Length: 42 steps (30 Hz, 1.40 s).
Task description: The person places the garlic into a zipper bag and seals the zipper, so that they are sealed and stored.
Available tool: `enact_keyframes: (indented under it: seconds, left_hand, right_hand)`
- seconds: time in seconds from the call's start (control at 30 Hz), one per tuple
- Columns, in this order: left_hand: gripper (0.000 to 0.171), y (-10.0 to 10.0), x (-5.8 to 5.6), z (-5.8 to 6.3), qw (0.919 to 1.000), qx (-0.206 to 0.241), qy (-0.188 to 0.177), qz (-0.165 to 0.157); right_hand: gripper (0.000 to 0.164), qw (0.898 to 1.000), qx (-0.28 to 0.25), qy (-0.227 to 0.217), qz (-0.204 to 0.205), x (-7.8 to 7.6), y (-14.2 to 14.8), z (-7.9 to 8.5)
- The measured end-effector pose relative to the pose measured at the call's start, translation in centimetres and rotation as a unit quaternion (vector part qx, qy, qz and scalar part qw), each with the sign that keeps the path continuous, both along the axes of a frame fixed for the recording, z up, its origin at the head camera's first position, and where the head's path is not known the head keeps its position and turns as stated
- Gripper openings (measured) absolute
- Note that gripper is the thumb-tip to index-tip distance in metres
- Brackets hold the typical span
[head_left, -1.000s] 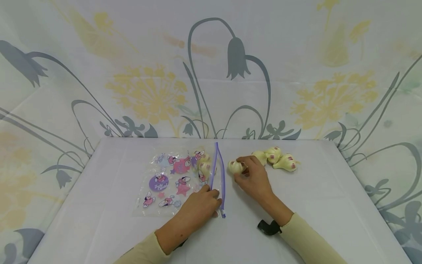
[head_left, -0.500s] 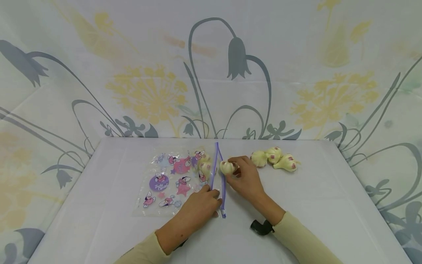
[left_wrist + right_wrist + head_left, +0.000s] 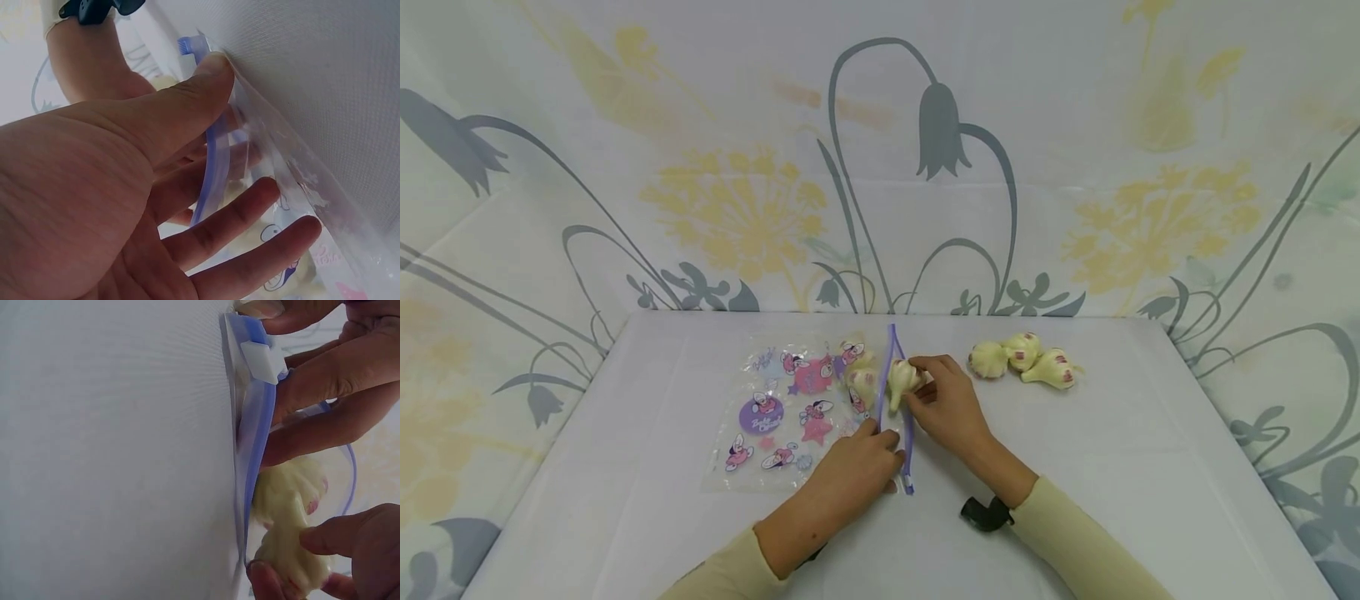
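Note:
My right hand (image 3: 949, 408) pinches a garlic bulb (image 3: 904, 382) between thumb and fingers. The bulb sits in the mouth of a clear zip bag (image 3: 730, 421) printed with pink and purple cartoons, its stem pointing toward me. My left hand (image 3: 857, 467) holds the bag's mouth near the slider end, thumb on one side of the purple zip strip (image 3: 212, 162) and fingers on the other, spreading the mouth. In the right wrist view, the white slider (image 3: 261, 361) is beside the left fingers, and the held garlic (image 3: 290, 544) overlaps the strip. More garlic (image 3: 861, 385) shows through the bag.
Three garlic bulbs (image 3: 1022, 354) lie grouped on the white table (image 3: 1075, 467), right of the bag. A floral-print cloth (image 3: 1060, 150) hangs behind the table. A black wrist-worn device (image 3: 987, 514) juts from under the right wrist.
My right hand has moved left with the garlic bulb, from beside the loose bulbs into the bag's mouth, and the bulb has turned stem toward me. The left hand has stayed in place.

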<state>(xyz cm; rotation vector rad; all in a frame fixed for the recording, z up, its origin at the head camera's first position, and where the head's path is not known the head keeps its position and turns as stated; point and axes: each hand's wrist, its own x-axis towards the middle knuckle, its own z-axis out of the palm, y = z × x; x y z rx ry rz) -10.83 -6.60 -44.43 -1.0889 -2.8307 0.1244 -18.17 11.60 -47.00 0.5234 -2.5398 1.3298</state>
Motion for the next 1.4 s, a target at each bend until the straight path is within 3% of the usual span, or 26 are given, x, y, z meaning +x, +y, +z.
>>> enact_keyframes:
  seconds: [0.47,0.93,1.17,1.4]
  left_hand:
    - [0.027,0.1,0.2,0.2,0.9998,-0.012,0.011,-0.007]
    - [0.023,0.2,0.4,-0.1,0.9998,-0.008,0.019,-0.003]
    - [0.019,0.1,0.3,-0.2,0.9992,-0.013,0.036,-0.008]
    - [0.022,0.3,0.4,-0.1,0.9998,-0.003,0.017,0.001]
  right_hand:
    - [0.038,0.999,0.024,-0.025,-0.006,-0.7,-1.2,-0.2]
    - [0.032,0.998,0.064,0.016,-0.010,-1.6,-2.8,-0.3]
    - [0.027,0.998,0.057,0.011,-0.003,-2.0,-3.3,-0.3]
    - [0.030,0.999,0.047,-0.009,-0.014,-2.4,-3.6,-0.2]
